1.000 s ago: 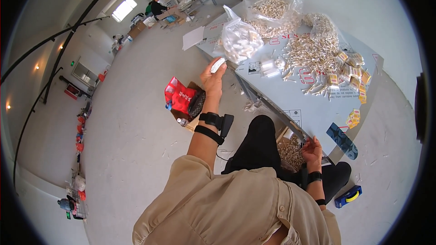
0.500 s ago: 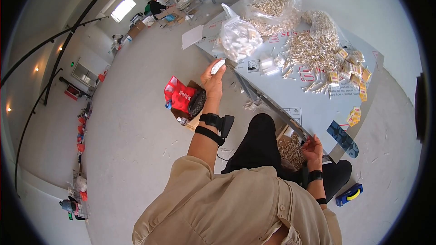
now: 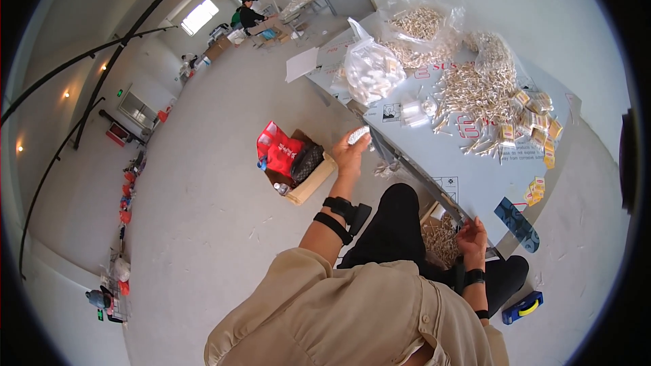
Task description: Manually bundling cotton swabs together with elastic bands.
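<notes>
The left hand [image 3: 350, 154] is raised just off the near-left edge of the table [image 3: 475, 176], fingers curled shut around a small white packet [image 3: 358, 135] whose end sticks out above the thumb. The right hand [image 3: 472, 236] is low beside the lap, fingers half curled into a cardboard box of small pale sticks [image 3: 441, 238] that sits under the table's near edge; whether it has pinched any of them I cannot tell. To handle the packet well, the grip looks best kept on its lower half so the free end stays visible, with the wrist carried over the table edge rather than along it, because a strip of loose clear film [image 3: 388, 163] hangs from that edge right next to the hand and could snag. On the table top, a heap of pale sticks [image 3: 478, 91] spreads across the middle, small yellow packets [image 3: 536, 125] lie toward the right edge, and a bulging clear bag of white pieces [image 3: 371, 71] and a second clear bag [image 3: 417, 27] stand at the far-left corner. The barest stretch of table is the near part, between the heap and the near edge, so that seems the easiest room to work in. To the left of the raised hand the floor holds an open box with a red bag [image 3: 281, 152]; a blue and yellow tape dispenser [image 3: 522, 307] lies on the floor near the right knee.
</notes>
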Motion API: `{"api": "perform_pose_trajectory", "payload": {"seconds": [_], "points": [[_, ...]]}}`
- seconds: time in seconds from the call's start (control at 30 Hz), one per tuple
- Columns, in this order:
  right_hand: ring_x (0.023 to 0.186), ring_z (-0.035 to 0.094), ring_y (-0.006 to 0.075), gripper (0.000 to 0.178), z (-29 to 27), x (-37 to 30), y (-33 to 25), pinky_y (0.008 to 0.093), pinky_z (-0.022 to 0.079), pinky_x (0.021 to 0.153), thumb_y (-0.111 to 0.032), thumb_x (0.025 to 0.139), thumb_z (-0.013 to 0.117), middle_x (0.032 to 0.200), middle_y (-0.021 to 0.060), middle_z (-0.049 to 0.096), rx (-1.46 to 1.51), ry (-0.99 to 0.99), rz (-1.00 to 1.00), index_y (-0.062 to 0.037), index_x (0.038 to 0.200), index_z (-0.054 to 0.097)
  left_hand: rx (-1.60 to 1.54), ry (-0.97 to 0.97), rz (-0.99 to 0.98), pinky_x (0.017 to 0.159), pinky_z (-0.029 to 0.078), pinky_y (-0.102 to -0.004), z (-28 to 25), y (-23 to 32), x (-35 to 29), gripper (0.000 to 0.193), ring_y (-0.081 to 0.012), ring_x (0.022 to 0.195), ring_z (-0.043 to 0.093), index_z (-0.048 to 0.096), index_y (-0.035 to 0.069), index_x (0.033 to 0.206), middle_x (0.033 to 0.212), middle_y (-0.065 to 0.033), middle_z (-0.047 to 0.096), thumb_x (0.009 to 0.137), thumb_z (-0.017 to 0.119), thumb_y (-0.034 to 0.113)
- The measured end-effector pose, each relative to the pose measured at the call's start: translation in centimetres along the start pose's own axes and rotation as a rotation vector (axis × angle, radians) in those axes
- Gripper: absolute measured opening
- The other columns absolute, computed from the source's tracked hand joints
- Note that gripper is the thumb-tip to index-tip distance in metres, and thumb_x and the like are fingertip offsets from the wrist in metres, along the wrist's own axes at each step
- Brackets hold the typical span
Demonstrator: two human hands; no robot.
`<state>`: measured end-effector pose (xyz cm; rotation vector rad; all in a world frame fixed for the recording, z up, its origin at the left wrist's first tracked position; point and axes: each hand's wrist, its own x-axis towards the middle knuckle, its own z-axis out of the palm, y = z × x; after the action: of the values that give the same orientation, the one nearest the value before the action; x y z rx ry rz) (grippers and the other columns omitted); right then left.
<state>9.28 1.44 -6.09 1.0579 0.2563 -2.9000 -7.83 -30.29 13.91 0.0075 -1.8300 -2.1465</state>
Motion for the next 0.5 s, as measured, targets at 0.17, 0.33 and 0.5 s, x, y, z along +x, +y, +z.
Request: {"api": "perform_pose_trajectory", "payload": {"seconds": [0.17, 0.33, 0.5], "points": [[0.063, 0.057, 0.0117, 0.016, -0.1, 0.5, 0.2, 0.0262, 0.049, 0.055, -0.025, 0.080, 0.073, 0.078, 0.0022, 0.065, -0.027, -0.018, 0.013, -0.0108, 0.080, 0.066, 0.068, -0.020, -0.049, 0.070, 0.052, -0.0222, 0.4, -2.5, -2.2, 0.025, -0.0090, 0.077, 0.063, 0.068, 0.001, 0.102, 0.090, -0.0023, 0.068, 0.079, 0.076, 0.008], [0.062, 0.057, 0.0117, 0.017, -1.6, 2.0, -0.2, 0.0258, 0.049, 0.055, -0.026, 0.081, 0.072, 0.078, 0.0019, 0.065, -0.013, -0.034, 0.020, -0.0109, 0.081, 0.065, 0.281, -0.164, -0.098, 0.069, 0.050, -0.0226, 0.8, -4.1, -3.8, 0.024, -0.0081, 0.076, 0.061, 0.069, 0.000, 0.100, 0.088, -0.0010, 0.068, 0.079, 0.076, 0.009], [0.063, 0.058, 0.0123, 0.018, -1.8, 2.0, -0.2, 0.0251, 0.050, 0.054, -0.027, 0.082, 0.070, 0.077, 0.0022, 0.065, -0.026, -0.009, 0.013, -0.0105, 0.082, 0.063, 0.250, -0.248, -0.161, 0.068, 0.049, -0.0227, 1.4, -4.9, -4.9, 0.023, -0.0081, 0.075, 0.061, 0.069, 0.000, 0.100, 0.086, -0.0016, 0.068, 0.080, 0.075, 0.011]]}}
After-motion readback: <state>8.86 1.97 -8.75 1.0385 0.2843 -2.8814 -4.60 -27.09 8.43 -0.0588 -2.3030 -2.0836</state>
